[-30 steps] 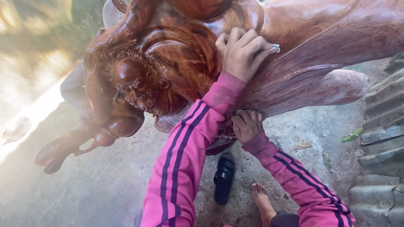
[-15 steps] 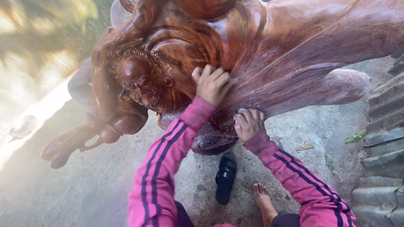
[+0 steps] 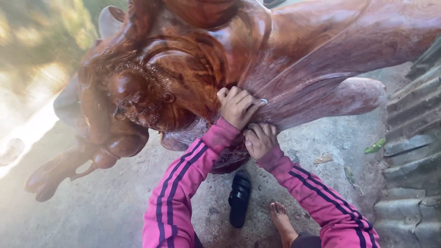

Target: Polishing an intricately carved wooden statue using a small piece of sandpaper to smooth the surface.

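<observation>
From the head view, your left hand [image 3: 239, 106] is curled shut, knuckles up, pinching a small pale scrap [image 3: 263, 102], most likely sanding paper though too small to tell, and pressing it flat to the large carved wooden sculpture [image 3: 220, 69] directly under and all around your hands. Your right hand [image 3: 260, 140] sits just below the left one, touching it, fingers bent and resting against the underside of the carving; whether it grips anything cannot be told. The wood is reddish-brown, glossy and rounded to the left of your hands, where deep swirling relief and bulbous knobs catch the light; to the right of your hands it turns duller and purplish, cut in long, smooth, parallel flutes that sweep away toward a blunt rounded end. Both your sleeves [image 3: 183, 193] are bright pink knit with dark double stripes running down their length. Below your hands, on the rough, mottled grey concrete floor [image 3: 105, 216], lies a black rubber slide sandal [image 3: 239, 198], and just right of it your bare foot [image 3: 281, 220]. Far right of your hands runs ribbed, weathered corrugated sheeting [image 3: 413, 138], with a green leaf [image 3: 375, 146] near its edge.
</observation>
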